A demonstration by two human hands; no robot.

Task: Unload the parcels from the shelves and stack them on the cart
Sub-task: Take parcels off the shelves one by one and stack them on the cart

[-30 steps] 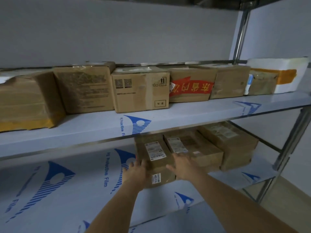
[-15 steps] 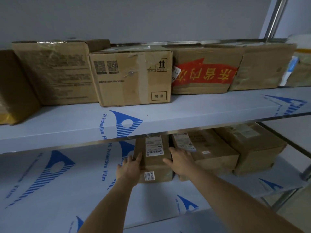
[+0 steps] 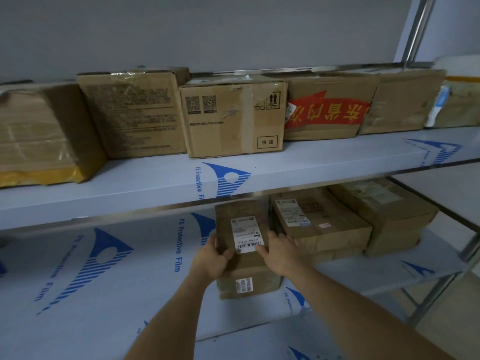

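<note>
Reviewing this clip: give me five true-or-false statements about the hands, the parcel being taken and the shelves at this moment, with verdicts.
1. Both hands grip the same parcel. True: the left hand and right hand hold its sides.
2. That parcel is on the upper shelf. False: it is on the lower shelf.
3. A box with a red banner stands on the upper shelf. True.
4. The gripped parcel carries no labels. False: white labels show on its top and front.
5. The lower shelf holds only that one parcel. False: two more boxes sit to its right.
</note>
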